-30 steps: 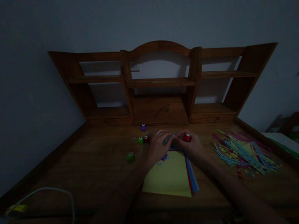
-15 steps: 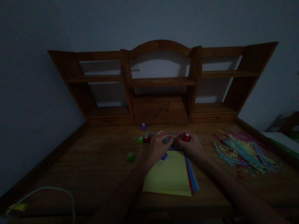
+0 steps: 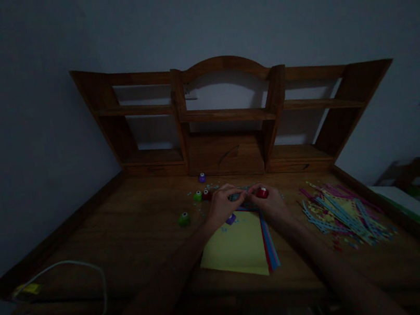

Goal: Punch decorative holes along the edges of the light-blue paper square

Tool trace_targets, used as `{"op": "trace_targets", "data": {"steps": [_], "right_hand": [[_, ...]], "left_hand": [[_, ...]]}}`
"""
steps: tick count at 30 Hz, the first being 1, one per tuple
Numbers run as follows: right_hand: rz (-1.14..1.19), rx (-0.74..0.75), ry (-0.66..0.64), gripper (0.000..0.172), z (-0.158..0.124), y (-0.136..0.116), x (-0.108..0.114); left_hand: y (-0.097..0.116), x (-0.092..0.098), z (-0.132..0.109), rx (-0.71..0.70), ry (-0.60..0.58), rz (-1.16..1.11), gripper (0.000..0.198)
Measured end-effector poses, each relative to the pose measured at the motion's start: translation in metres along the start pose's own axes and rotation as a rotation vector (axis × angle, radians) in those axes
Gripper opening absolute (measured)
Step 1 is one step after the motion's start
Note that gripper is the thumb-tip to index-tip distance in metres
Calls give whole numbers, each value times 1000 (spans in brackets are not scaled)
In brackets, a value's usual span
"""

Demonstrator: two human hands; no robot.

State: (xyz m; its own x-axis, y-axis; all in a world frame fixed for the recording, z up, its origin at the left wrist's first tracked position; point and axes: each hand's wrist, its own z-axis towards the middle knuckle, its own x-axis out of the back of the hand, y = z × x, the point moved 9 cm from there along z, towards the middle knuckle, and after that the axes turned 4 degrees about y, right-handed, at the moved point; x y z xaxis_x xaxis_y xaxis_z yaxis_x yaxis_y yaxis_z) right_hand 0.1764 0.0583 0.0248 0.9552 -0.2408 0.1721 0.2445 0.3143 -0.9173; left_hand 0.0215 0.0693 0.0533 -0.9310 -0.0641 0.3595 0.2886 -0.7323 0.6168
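Barely budged, no visible progress! Kept rounded red-and-white plastic punch in right hand, pinched narrowly with left hand (couldn't tell what).

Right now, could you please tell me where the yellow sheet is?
In the head view, the yellow sheet lies lower centre, left of the coloured strips.

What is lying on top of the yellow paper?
A small purple object and pale-blue bits lie on the yellow paper. The left hand hides its far left corner; what lies there cannot be seen.
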Motion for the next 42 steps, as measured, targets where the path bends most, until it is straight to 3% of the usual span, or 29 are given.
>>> {"op": "trace_targets", "data": {"steps": [10, 16, 24, 28, 31, 34, 37, 42], "right_hand": [[11, -2, -41, 19, 1, 2, -1], [18, -31, -50, 19, -2, 0, -1], [-176, -49, -373, 22, -11, 14, -19], [-226, -24, -362, 21, -10, 16, -15], [-271, -54, -347, 26, -8, 21, -11], [-299, -64, -223, 31, -1, 22, 2], [-215, -74, -95, 39, 5, 17, 18], [-158, -81, -87, 44, 5, 4, 25]], "left_hand": [[-9, 0, 2, 76, 40, -119, 15], [-30, 11, 4, 273, 177, -212, 22], [-75, 42, 0, 459, 435, -283, 29], [-71, 38, -2, 527, 414, -408, 33], [-52, 37, 1, 447, 403, -442, 31], [-40, 32, 4, 407, 341, -448, 32], [-42, 26, 4, 419, 311, -501, 32], [-51, 22, 5, 401, 285, -536, 17]]}}
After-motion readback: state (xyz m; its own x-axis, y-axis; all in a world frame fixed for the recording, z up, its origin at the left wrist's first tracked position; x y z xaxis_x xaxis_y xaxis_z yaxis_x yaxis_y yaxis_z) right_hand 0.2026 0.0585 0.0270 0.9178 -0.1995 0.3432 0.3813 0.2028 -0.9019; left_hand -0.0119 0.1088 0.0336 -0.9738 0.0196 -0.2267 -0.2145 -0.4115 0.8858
